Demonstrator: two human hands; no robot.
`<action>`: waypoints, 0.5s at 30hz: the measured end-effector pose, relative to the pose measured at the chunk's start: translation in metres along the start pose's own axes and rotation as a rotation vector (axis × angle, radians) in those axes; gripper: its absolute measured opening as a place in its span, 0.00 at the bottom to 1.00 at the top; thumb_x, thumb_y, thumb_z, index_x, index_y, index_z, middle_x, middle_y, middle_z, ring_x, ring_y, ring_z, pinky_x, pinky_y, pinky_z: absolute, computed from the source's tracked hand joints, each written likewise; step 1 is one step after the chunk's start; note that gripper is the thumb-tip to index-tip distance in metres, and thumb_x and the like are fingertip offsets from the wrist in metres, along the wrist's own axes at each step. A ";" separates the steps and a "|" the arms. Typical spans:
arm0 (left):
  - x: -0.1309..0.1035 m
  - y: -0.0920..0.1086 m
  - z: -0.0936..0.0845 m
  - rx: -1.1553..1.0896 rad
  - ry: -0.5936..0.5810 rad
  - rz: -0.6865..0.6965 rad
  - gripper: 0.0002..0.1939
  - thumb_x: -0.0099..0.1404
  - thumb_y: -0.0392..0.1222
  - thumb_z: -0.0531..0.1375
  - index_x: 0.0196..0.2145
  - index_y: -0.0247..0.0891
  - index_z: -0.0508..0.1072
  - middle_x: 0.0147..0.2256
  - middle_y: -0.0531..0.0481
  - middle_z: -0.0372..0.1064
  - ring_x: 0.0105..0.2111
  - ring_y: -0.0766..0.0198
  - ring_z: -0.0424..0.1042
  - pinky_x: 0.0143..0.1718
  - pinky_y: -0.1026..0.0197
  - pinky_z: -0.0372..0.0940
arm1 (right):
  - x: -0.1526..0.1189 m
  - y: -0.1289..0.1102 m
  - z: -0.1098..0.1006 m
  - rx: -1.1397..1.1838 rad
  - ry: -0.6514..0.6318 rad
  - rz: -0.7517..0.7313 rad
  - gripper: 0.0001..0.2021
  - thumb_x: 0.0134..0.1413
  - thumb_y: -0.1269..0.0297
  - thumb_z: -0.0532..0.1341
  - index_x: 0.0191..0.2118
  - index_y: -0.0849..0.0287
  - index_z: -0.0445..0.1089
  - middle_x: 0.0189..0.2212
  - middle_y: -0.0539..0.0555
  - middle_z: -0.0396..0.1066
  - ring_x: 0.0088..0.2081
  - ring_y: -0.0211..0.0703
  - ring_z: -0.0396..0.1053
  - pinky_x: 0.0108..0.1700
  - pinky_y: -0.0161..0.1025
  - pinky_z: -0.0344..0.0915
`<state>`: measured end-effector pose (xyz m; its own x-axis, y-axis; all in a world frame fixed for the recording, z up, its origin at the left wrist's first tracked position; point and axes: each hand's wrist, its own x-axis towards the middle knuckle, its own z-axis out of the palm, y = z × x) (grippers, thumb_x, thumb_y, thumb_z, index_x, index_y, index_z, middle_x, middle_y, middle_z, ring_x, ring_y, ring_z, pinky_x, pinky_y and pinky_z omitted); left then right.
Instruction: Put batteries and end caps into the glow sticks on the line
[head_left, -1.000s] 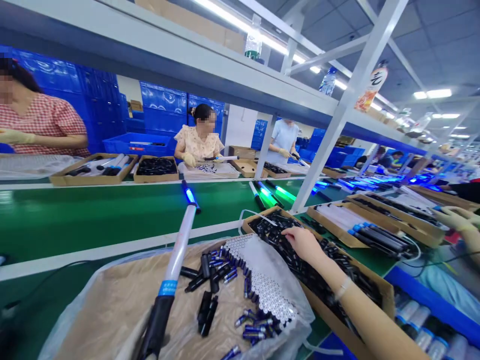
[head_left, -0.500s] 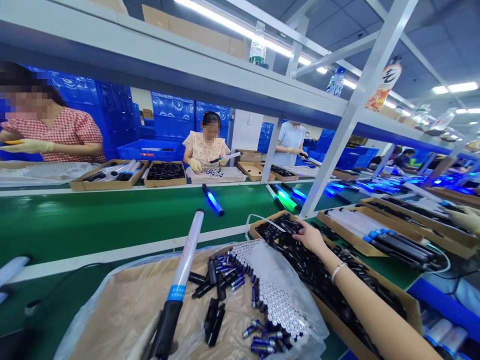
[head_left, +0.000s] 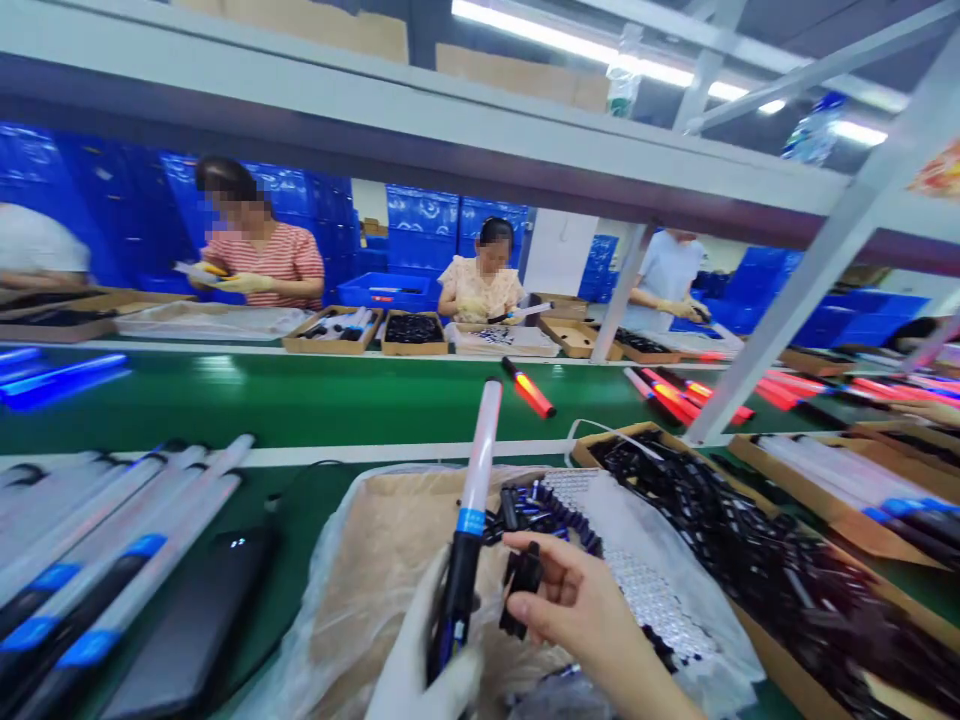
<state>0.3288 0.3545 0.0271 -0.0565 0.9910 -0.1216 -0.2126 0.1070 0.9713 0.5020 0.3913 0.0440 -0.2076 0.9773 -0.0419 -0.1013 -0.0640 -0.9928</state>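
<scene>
"One light stick: status?"
"Held over the lined tray, left hand wrapped around its handle; assembly apparently unfinished."
"Right hand?"
"Pinching one black plastic piece, apart from the handle, seemingly unfitted."
"Others?"
"At least four spare sticks, left of the tray; batteries, heaped, uncountable."

Left grip: one lightstick
</scene>
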 end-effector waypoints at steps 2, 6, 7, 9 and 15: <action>0.002 -0.005 -0.002 -0.017 -0.053 0.048 0.35 0.53 0.43 0.68 0.58 0.36 0.68 0.55 0.40 0.69 0.52 0.53 0.71 0.52 0.59 0.67 | 0.002 0.010 0.019 -0.003 -0.083 0.015 0.35 0.37 0.48 0.73 0.50 0.62 0.69 0.25 0.48 0.65 0.20 0.28 0.61 0.21 0.26 0.60; 0.003 -0.009 -0.005 -0.021 -0.077 0.043 0.30 0.60 0.47 0.63 0.59 0.36 0.68 0.58 0.40 0.65 0.59 0.53 0.63 0.62 0.55 0.57 | 0.002 0.012 0.030 -0.012 -0.225 0.039 0.33 0.43 0.45 0.70 0.50 0.64 0.68 0.21 0.46 0.62 0.21 0.29 0.64 0.23 0.26 0.59; 0.003 -0.009 -0.005 -0.012 -0.077 0.046 0.30 0.61 0.47 0.63 0.59 0.37 0.68 0.59 0.41 0.64 0.60 0.53 0.62 0.63 0.55 0.56 | 0.001 0.010 0.029 -0.005 -0.251 0.032 0.32 0.46 0.44 0.68 0.50 0.65 0.67 0.22 0.47 0.63 0.22 0.30 0.65 0.25 0.26 0.59; 0.003 -0.009 -0.006 0.002 -0.079 0.051 0.29 0.61 0.48 0.63 0.58 0.38 0.69 0.59 0.42 0.65 0.61 0.54 0.61 0.63 0.56 0.54 | -0.002 0.004 0.027 0.008 -0.282 0.013 0.32 0.51 0.42 0.63 0.51 0.65 0.65 0.22 0.49 0.65 0.23 0.31 0.66 0.26 0.27 0.61; 0.000 -0.008 -0.004 -0.058 -0.110 -0.057 0.38 0.62 0.52 0.61 0.65 0.39 0.57 0.30 0.47 0.74 0.28 0.65 0.72 0.29 0.68 0.67 | 0.005 -0.002 0.006 -0.128 -0.202 -0.015 0.29 0.54 0.40 0.59 0.45 0.65 0.68 0.20 0.49 0.66 0.22 0.33 0.66 0.26 0.28 0.61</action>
<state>0.3269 0.3533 0.0185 0.0635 0.9867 -0.1496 -0.2691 0.1613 0.9495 0.4957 0.3951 0.0464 -0.3985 0.9170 -0.0161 0.0152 -0.0109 -0.9998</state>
